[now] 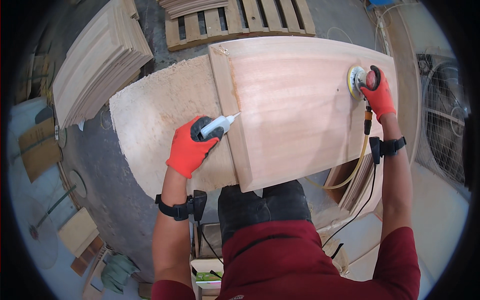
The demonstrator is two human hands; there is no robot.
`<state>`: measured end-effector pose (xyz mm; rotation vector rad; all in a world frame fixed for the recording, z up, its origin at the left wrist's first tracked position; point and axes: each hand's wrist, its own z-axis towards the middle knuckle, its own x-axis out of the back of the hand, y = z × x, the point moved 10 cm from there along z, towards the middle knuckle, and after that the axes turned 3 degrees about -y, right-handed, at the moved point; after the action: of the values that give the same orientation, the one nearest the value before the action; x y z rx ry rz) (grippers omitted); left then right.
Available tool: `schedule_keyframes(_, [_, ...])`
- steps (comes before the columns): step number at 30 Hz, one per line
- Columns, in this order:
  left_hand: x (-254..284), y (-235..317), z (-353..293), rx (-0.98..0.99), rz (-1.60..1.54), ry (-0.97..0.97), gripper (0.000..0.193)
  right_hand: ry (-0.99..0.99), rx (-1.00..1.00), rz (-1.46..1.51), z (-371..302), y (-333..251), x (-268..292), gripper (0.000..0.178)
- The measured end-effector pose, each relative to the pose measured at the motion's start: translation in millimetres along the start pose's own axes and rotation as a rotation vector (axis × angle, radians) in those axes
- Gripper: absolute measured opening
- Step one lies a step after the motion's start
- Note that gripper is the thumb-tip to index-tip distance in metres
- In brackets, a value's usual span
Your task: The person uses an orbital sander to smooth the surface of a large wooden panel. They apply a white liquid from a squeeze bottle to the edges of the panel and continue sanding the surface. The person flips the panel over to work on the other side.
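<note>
A pale wooden panel [295, 115] with a raised strip [231, 120] along its left end lies across the work surface in front of me. My left hand [192, 142], in a red and black glove, is closed around a small white squeeze bottle [216, 127]. The bottle's thin nozzle points right, at the strip's inner edge, where a brownish line runs along the upper part of the joint. At the panel's right end my right hand [378, 92], gloved the same way, grips a round air sander [356, 82]. The sander is tilted, its pad edge toward the panel.
Beneath the panel's left end is a rough-edged board [160, 110]. A yellowish air hose [361, 155] curves down from the sander. Stacked panels [100, 60] stand at the far left, a wooden pallet [240, 25] lies beyond, and a caged fan [442, 110] is at the right.
</note>
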<state>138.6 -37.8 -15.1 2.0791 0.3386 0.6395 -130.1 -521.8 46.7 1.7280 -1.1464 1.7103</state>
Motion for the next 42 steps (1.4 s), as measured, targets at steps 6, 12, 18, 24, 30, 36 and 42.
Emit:
schedule_keyframes(6, [-6,-7,-10,-0.031,0.020,-0.026,0.035,0.012,0.011,-0.002,0,2,0,0.077])
schedule_keyframes(12, [-14,-8,-23,-0.014,0.078,-0.057,0.035,-0.012,-0.027,0.013,0,0,0,0.075])
schedule_keyframes(18, [-22,-18,-35,-0.003,0.056,-0.066,0.037,-0.010,-0.022,0.016,2,3,0,0.074])
schedule_keyframes(24, [-28,-26,-49,-0.018,-0.014,-0.055,0.038,-0.008,-0.023,-0.007,1,5,-1,0.074])
schedule_keyframes(30, [-33,-32,-63,-0.017,0.015,-0.039,0.041,-0.010,-0.006,-0.009,3,5,-3,0.075])
schedule_keyframes(36, [-41,-48,-79,-0.034,0.045,-0.052,0.045,0.004,0.043,-0.029,8,12,-6,0.074])
schedule_keyframes(42, [-49,-54,-98,0.013,-0.039,-0.049,0.045,-0.022,0.043,-0.042,8,8,-10,0.075])
